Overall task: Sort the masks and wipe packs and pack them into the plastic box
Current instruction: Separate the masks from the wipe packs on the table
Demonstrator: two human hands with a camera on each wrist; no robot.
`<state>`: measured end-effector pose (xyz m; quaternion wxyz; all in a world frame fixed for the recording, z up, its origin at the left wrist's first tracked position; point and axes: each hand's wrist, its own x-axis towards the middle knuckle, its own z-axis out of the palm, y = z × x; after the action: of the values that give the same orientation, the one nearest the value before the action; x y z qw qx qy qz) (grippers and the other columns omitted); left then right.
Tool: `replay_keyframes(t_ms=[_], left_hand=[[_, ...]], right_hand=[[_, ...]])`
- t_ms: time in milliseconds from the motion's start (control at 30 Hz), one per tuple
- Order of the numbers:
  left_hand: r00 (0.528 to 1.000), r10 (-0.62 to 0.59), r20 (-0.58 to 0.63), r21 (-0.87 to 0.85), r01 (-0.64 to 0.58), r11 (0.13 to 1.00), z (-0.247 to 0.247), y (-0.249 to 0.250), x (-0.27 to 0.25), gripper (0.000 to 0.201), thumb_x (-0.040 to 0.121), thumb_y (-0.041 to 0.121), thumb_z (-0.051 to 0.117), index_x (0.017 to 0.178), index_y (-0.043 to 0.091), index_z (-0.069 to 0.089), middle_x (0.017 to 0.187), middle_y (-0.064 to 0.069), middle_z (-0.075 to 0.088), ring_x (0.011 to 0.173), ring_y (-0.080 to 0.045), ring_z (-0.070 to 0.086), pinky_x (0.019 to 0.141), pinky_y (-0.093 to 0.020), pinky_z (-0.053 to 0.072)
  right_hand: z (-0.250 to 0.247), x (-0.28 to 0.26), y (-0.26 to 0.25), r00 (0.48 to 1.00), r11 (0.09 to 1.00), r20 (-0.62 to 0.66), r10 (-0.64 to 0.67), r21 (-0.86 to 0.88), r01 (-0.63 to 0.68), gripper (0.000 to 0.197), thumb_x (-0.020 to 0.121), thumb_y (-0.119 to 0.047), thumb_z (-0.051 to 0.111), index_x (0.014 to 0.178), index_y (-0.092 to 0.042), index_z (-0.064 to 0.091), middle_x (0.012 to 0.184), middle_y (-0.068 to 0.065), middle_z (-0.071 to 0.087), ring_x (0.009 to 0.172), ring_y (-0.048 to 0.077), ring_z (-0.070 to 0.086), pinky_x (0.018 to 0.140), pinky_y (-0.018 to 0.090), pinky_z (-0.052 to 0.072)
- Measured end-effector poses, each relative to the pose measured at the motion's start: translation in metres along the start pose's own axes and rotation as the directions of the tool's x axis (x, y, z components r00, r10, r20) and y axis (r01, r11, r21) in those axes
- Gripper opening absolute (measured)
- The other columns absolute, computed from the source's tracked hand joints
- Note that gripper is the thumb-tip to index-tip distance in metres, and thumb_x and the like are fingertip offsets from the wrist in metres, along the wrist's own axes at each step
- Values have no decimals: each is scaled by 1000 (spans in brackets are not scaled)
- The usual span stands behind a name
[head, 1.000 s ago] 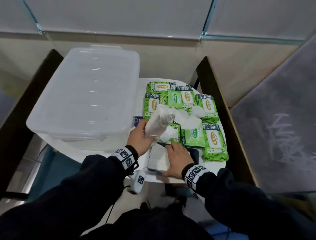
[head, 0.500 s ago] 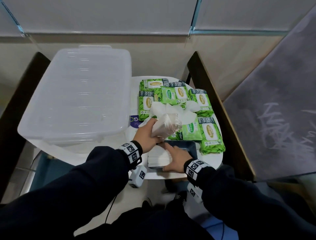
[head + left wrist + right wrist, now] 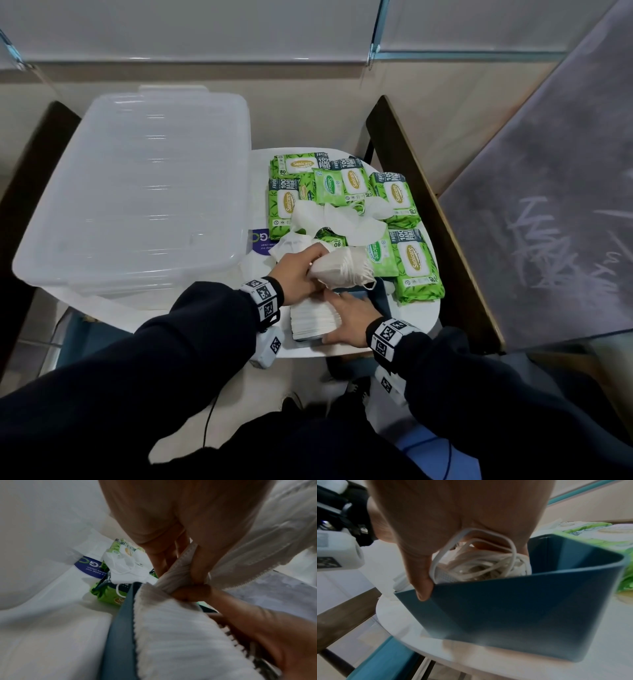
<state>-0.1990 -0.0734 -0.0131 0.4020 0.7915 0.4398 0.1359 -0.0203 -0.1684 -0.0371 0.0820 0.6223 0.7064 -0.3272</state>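
A bunch of white masks (image 3: 342,270) is gripped by the left hand (image 3: 298,272), with the fingers curled round one end of it, and the rest of the bunch sticks out toward 3 o'clock from the fingers. In the left wrist view, the thumb is seen pressed on the folded edges. Just under the bunch, at 6 o'clock, a stack of masks (image 3: 313,320) is stood in a small blue bin (image 3: 380,301). The stack is pressed by the right hand (image 3: 349,317), with its fingers kept together over the top and its thumb laid on the bin's near wall. The green wipe packs (image 3: 416,263) are spread on the white table (image 3: 423,315) at 12 and 2 o'clock from the hands, with loose masks (image 3: 337,221) lying on them. The plastic box (image 3: 137,205) is set at 10 o'clock, with its lid on
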Motion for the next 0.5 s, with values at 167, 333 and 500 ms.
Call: replay_keyframes(t_ms=[167, 333, 500], left_hand=[[998, -25, -51, -17, 24, 1000, 1, -5, 4, 50, 77, 18, 80, 117, 29, 53, 95, 4, 69, 84, -18, 61, 62, -14, 38], [996, -85, -7, -53, 85, 995, 11, -6, 2, 52, 76, 23, 78, 119, 34, 51, 99, 2, 71, 92, -22, 66, 78, -31, 51], [977, -181, 114, 223, 152, 963, -3, 0, 13, 58, 74, 34, 81, 121, 28, 49, 101, 0, 68, 92, -27, 62, 74, -35, 49]], right_hand=[[2, -1, 1, 999, 999, -5, -32, 2, 32, 97, 71, -65, 77, 148, -52, 18, 133, 9, 56, 125, 33, 53, 109, 58, 34], [0, -4, 0, 999, 999, -9, -44, -10, 44, 94, 74, -61, 77, 150, -43, 26, 137, 7, 54, 130, 29, 49, 111, 56, 32], [5, 0, 4, 999, 999, 8, -52, -1, 52, 100, 67, -68, 75, 145, -63, 13, 130, 8, 57, 122, 33, 55, 111, 61, 29]])
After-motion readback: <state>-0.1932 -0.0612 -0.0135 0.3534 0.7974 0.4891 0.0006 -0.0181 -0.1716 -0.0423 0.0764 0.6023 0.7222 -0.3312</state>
